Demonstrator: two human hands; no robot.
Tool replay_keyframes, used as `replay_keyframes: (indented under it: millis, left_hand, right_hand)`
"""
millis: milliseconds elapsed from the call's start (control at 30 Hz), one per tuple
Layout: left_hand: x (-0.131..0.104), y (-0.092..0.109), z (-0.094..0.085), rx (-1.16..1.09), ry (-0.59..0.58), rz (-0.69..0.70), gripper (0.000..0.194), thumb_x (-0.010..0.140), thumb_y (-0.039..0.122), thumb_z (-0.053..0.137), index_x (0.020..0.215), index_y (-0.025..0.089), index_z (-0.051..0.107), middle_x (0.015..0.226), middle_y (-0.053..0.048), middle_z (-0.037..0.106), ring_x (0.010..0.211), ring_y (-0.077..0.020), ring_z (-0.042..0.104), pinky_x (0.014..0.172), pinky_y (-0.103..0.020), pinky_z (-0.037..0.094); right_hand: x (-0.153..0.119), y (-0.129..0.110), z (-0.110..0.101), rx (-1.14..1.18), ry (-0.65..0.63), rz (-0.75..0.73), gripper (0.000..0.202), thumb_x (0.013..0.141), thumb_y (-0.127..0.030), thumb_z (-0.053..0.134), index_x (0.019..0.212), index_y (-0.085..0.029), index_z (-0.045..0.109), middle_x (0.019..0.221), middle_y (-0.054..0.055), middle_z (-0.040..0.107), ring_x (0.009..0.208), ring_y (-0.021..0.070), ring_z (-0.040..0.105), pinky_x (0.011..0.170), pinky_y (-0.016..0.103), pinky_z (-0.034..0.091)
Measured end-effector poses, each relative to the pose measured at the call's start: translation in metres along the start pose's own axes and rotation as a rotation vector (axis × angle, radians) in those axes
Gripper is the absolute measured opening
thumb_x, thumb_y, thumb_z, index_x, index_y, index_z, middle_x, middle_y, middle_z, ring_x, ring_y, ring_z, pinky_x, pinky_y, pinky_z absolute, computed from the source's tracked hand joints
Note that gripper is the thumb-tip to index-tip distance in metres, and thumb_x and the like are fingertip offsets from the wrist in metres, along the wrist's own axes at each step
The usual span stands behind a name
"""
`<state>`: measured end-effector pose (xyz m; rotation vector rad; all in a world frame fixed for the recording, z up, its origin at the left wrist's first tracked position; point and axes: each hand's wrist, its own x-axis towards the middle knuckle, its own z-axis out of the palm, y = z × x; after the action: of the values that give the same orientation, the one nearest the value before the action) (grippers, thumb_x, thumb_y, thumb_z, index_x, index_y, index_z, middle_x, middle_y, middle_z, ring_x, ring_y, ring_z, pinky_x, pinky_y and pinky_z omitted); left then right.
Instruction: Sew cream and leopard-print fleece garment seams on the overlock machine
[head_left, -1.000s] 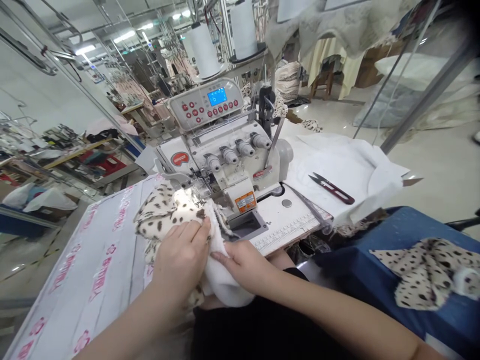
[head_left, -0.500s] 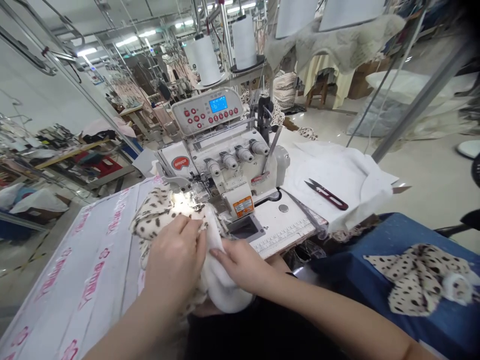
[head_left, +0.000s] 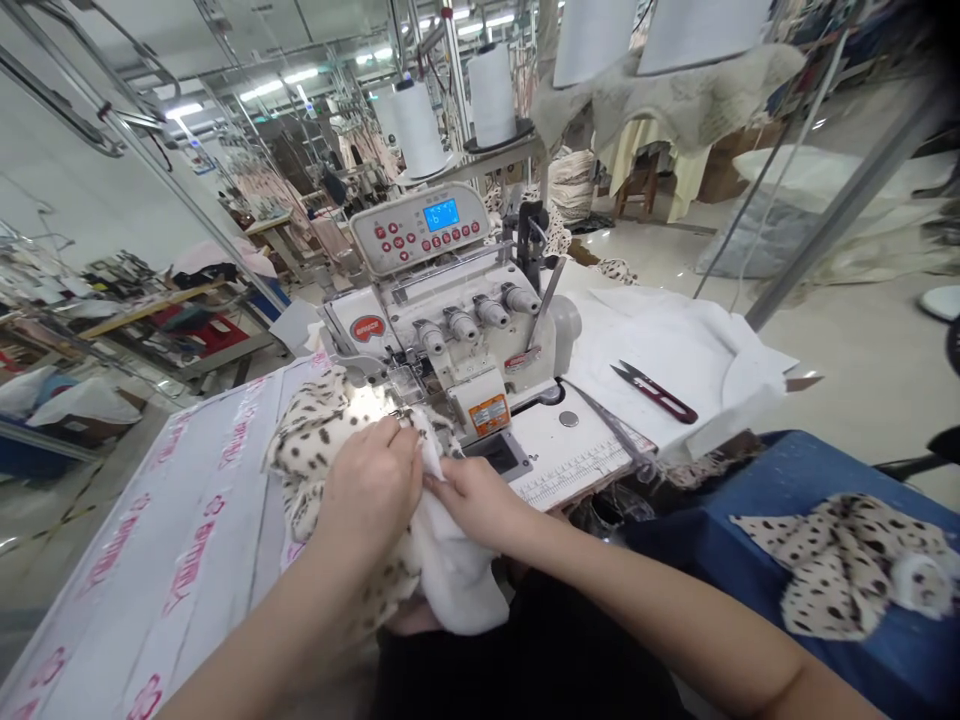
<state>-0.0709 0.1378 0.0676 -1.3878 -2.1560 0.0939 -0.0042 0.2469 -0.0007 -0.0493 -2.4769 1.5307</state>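
Note:
A spotted cream fabric (head_left: 319, 425) with a white fleecy side (head_left: 457, 570) lies under the lit needle area of a white overlock sewing machine (head_left: 465, 330). My left hand (head_left: 379, 480) is closed on the spotted fabric just in front of the presser foot. Beside it, my right hand (head_left: 480, 500) pinches the white fleecy edge between thumb and fingers. The cloth hangs from both hands toward my lap. The needle itself is hidden by glare and fabric.
Dark red thread snips (head_left: 656, 392) lie on white cloth (head_left: 675, 330) right of the machine. Farther right, spotted fabric pieces (head_left: 847, 560) rest on a blue surface (head_left: 795, 460). Thread cones (head_left: 418, 130) stand behind the machine. A plastic-covered table (head_left: 180, 520) extends left.
My right hand has moved slightly up and closer to my left hand, drawing the white edge in. The white fleecy part now hangs straighter. The view has shifted slightly.

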Motion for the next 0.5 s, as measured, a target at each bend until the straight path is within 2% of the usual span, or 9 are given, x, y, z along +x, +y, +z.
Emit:
replay_keyframes:
  millis: [67,133,233,333,400,500]
  left_hand:
    - [-0.001,0.002,-0.001,-0.027,-0.008,-0.059,0.012,0.078,0.014,0.047,0.081,0.011,0.058,0.073,-0.006,0.049,0.069,-0.0207,0.049,0.062,-0.034,0.043]
    - [-0.011,0.002,-0.004,-0.058,0.030,-0.121,0.019,0.075,0.010,0.047,0.089,0.010,0.058,0.079,-0.008,0.051,0.077,-0.0230,0.050,0.067,-0.036,0.044]
    - [-0.039,-0.007,-0.015,-0.068,0.099,-0.181,0.022,0.073,0.006,0.043,0.090,0.010,0.058,0.093,-0.013,0.053,0.087,-0.0270,0.050,0.074,-0.041,0.044]
    - [-0.070,-0.023,-0.035,-0.037,0.066,-0.175,0.019,0.076,0.011,0.039,0.086,0.013,0.056,0.097,-0.014,0.055,0.086,-0.0288,0.052,0.074,-0.045,0.045]
    - [-0.082,-0.027,-0.050,-0.087,0.001,-0.150,0.017,0.079,0.014,0.037,0.083,0.017,0.053,0.085,-0.009,0.059,0.076,-0.0231,0.057,0.065,-0.036,0.049]
    - [-0.080,-0.016,-0.066,-0.234,-0.038,-0.172,0.018,0.083,0.017,0.035,0.088,0.021,0.051,0.065,0.001,0.059,0.055,-0.0132,0.058,0.044,-0.020,0.047]
  right_hand:
    - [0.004,-0.001,-0.002,0.042,-0.006,-0.037,0.027,0.087,-0.025,0.045,0.062,-0.015,0.049,0.056,-0.002,0.048,0.057,0.0108,0.045,0.053,0.020,0.031]
    - [0.002,-0.001,-0.006,0.082,-0.019,-0.045,0.027,0.087,-0.025,0.046,0.062,-0.015,0.048,0.055,-0.003,0.045,0.058,0.0103,0.044,0.053,0.019,0.030]
    - [-0.009,-0.001,-0.013,0.079,-0.056,0.036,0.031,0.084,-0.030,0.050,0.058,-0.016,0.044,0.054,-0.003,0.042,0.055,0.0096,0.041,0.049,0.020,0.029]
    - [-0.022,-0.002,-0.013,0.116,-0.105,0.136,0.027,0.078,-0.032,0.057,0.059,-0.015,0.048,0.059,-0.001,0.050,0.057,0.0113,0.045,0.049,0.020,0.033]
    - [-0.024,-0.008,-0.002,0.214,-0.140,0.185,0.019,0.077,-0.031,0.058,0.069,-0.014,0.055,0.069,0.002,0.058,0.064,0.0150,0.053,0.055,0.022,0.040]
    - [-0.016,-0.026,0.029,0.439,-0.151,0.148,0.013,0.080,-0.023,0.053,0.085,-0.015,0.060,0.086,0.005,0.064,0.083,0.0194,0.059,0.072,0.028,0.047]
